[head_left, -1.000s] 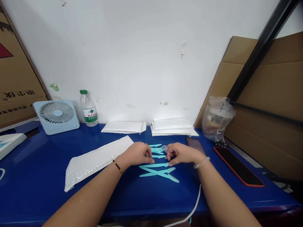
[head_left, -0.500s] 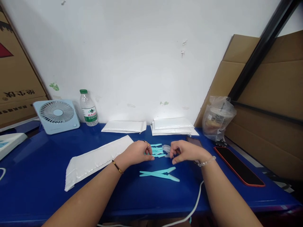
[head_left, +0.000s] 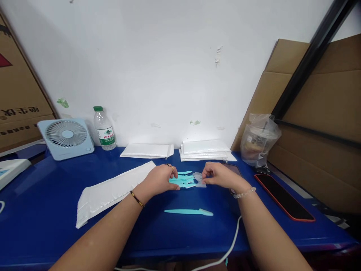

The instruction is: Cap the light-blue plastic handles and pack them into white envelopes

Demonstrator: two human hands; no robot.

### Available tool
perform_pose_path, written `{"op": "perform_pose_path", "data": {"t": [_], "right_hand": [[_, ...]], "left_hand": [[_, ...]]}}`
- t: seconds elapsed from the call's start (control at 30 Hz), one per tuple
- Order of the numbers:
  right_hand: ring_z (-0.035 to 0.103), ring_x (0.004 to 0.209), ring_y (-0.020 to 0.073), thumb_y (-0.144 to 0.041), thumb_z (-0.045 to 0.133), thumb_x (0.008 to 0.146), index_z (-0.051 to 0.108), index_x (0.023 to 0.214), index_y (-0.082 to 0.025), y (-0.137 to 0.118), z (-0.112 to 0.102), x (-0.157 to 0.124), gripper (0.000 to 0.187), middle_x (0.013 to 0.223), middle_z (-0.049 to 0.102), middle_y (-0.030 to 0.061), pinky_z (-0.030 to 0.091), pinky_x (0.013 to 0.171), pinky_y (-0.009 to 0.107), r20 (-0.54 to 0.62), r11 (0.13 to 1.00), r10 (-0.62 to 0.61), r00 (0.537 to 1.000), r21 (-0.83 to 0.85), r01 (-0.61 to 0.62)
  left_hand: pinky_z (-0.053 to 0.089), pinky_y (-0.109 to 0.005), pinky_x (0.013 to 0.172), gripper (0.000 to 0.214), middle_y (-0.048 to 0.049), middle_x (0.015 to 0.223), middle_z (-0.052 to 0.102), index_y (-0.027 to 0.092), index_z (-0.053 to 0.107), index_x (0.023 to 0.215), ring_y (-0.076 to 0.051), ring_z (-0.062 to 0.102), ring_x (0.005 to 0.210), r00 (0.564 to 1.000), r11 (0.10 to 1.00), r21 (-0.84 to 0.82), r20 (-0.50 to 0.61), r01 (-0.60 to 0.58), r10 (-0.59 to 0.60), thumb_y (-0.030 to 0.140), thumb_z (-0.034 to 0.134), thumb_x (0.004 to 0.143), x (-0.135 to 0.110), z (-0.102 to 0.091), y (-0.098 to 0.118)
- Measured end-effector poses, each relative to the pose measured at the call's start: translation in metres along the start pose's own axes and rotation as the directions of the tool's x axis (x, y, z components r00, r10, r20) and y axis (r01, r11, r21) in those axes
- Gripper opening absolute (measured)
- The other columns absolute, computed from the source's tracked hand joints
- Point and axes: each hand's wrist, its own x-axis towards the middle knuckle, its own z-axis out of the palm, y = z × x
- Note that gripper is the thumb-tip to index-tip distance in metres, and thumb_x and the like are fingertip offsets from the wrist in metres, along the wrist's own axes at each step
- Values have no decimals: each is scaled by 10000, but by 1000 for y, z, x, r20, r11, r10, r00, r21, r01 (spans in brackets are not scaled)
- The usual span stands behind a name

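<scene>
Several teal eyebrow razors (head_left: 184, 180) lie bunched side by side on the blue table, pointing right. My left hand (head_left: 163, 179) curls around their handle ends, thumb on the near side and fingers on the far side. Clear plastic blade covers (head_left: 198, 179) sit at the right end of the bunch. My right hand (head_left: 216, 175) has its thumb and fingers closed at the edge of these covers; its grip is partly hidden. Closer to me, a single teal eyebrow razor (head_left: 186, 212) lies apart, its blade end to the right.
A white padded mailer (head_left: 113, 194) lies left of my hands. More white mailers (head_left: 148, 150) and a stack of mailers (head_left: 205, 150) are by the wall. Around the edges are a fan (head_left: 67, 137), a bottle (head_left: 105, 130), a bagged drink (head_left: 258, 143), a phone (head_left: 284, 197) and a white cable (head_left: 232, 244).
Two crossed razors lay in front; now one lies there alone, nearly level. My left hand has shifted slightly left, and my right hand has closed in at the clear covers.
</scene>
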Motion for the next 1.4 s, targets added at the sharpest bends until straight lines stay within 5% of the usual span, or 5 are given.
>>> {"op": "perform_pose_path", "data": {"t": [0.23,0.47,0.77,1.03,1.4], "right_hand": [[547,690,147,-251,600,751,650,695,-161,-4,-1,0,118,797,602,49,424,614,253,-12,1000,-27,1000,-7,27],[595,693,157,-410,636,756,638,1006,-175,-22,-5,-4,342,764,656,32,484,632,271,132,911,-61,989,413,1],[649,679,191,-423,662,733,697,900,-164,-16,-1,-1,310,716,692,57,531,644,325,-230,844,-14,973,519,134],[600,529,134,-466,631,757,645,843,-166,-8,2,8,312,660,647,27,496,542,276,-432,782,163,887,605,151],[632,557,141,-488,663,719,635,767,-142,-14,16,15,350,691,662,42,469,553,269,-372,647,237,898,750,140]], "left_hand": [[315,-235,513,228,7,715,634,224,669,741,-131,536,619,941,977,-128,275,-169,199,442,671,672,-11,14,28],[333,-232,532,245,-11,726,627,193,630,785,-133,536,634,994,986,-161,100,-31,47,410,516,794,-6,5,13],[390,-212,550,303,-23,820,659,177,505,917,-117,587,641,978,854,-508,208,109,-1,462,452,828,0,0,-4],[401,-251,646,389,-4,788,599,192,564,861,-141,536,718,979,934,-357,-182,19,-90,447,273,904,10,-1,-16],[389,-262,718,270,-26,871,621,220,585,876,-171,561,804,966,993,-106,-258,-48,19,330,341,909,14,-2,-20]]}}
